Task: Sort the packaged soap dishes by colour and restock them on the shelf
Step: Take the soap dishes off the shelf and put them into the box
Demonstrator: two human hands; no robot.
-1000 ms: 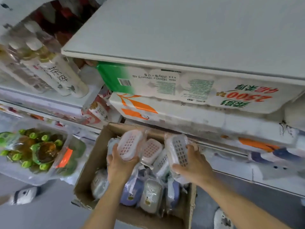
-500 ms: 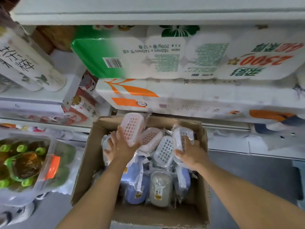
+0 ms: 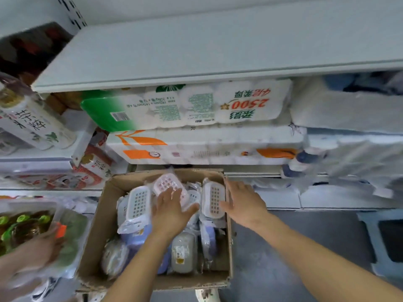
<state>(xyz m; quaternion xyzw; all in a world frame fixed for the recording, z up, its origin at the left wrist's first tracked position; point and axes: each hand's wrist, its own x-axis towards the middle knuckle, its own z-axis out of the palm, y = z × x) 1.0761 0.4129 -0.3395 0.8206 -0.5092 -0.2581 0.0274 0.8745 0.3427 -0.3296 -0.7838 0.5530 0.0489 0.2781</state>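
An open cardboard box (image 3: 104, 214) on the floor holds several packaged soap dishes. A pink dish (image 3: 166, 183) lies at the top middle, and my left hand (image 3: 172, 212) rests on its near end with fingers spread. A white dish with a blue grid (image 3: 138, 202) stands to its left. Against the box's right wall stands a white dish with an orange grid (image 3: 213, 200). My right hand (image 3: 243, 203) is open beside it, its thumb near the dish. Lavender dishes (image 3: 136, 235) and a grey one (image 3: 183, 251) lie lower in the box.
A bare white shelf board (image 3: 196, 51) runs across the top. Toilet-paper packs (image 3: 196, 105) fill the shelf below it, just behind the box. At the lower left another person's hand (image 3: 32, 249) holds a pack of green-capped bottles (image 3: 21, 225). Grey floor lies to the right.
My left hand has lowered the pink dish into the box and flattened over it. My right hand has let go of the white dish and moved right, outside the box wall. The view tilted up.
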